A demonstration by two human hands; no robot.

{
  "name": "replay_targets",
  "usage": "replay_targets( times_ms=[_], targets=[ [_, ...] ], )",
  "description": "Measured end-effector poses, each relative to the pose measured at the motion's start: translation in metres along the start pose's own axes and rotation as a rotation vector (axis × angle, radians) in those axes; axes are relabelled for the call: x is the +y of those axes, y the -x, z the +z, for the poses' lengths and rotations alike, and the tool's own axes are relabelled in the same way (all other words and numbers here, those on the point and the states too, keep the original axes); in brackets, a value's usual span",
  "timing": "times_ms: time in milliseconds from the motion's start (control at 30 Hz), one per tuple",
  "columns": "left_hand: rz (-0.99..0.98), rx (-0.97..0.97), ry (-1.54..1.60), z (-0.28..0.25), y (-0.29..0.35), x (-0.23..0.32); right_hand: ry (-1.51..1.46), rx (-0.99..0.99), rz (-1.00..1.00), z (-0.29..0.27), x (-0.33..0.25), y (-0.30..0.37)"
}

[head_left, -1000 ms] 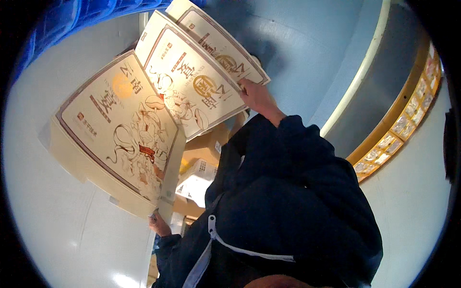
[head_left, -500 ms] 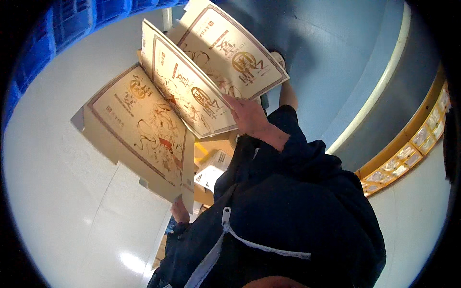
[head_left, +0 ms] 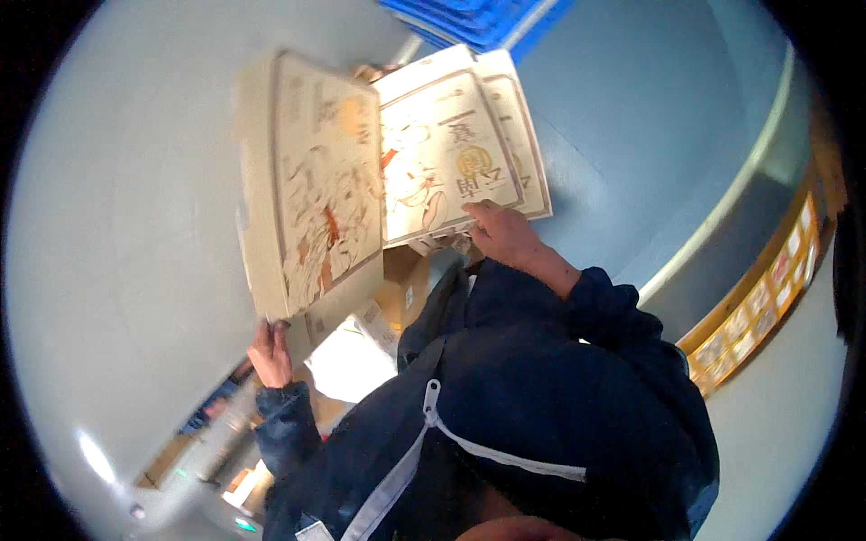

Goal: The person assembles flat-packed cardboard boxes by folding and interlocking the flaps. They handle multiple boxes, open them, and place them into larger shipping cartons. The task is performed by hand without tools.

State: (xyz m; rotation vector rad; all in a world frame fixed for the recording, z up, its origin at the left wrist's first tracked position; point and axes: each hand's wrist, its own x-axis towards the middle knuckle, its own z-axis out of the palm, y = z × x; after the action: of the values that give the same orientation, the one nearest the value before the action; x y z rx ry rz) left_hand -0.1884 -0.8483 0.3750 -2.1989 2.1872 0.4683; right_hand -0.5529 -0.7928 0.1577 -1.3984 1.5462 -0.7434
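Note:
My left hand [head_left: 271,352] grips the lower corner of a flat beige cardboard box [head_left: 311,189] printed with brown and red drawings; it stands tilted, its side edge facing left. My right hand [head_left: 505,236] is closed on the bottom edge of two more flat printed boxes [head_left: 451,153], fanned one behind the other, with a gold round mark on the front one. The rear one [head_left: 523,135] sticks out to the right. Both sleeves are dark navy, like my jacket [head_left: 541,406] with its white zipper.
Blue crates [head_left: 478,18] sit at the top edge. Brown cartons [head_left: 408,281] and a white sheet or bag [head_left: 354,362] lie below the boxes. A curved rail with yellow panels [head_left: 767,279] runs down the right. Grey floor spreads to the left and blue floor [head_left: 631,135] behind the boxes.
The boxes have swung round in view. The left box now stands more upright, nearly side-on. My right hand sits lower on the other two boxes, which have moved right of the left one.

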Motion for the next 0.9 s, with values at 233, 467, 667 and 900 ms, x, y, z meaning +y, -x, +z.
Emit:
replay_targets(
  times_ms=[233, 467, 667, 900],
  targets=[
    [0.228, 0.14, 0.034, 0.032, 0.019, 0.002, -0.41, -0.006, -0.226, 0.023, -0.155, -0.071],
    [0.396, -0.272, 0.41, 0.065, 0.039, 0.022, 0.007, 0.292, -0.15, 0.062, -0.185, -0.107],
    [0.394, -0.447, 0.812, 0.093, -0.029, 0.005, -0.206, 0.223, -0.221, 0.068, -0.171, -0.122],
    [0.408, -0.248, 1.129, 0.119, -0.06, 0.051, -0.109, 0.265, -0.226, 0.07, -0.155, -0.12]
  ],
)
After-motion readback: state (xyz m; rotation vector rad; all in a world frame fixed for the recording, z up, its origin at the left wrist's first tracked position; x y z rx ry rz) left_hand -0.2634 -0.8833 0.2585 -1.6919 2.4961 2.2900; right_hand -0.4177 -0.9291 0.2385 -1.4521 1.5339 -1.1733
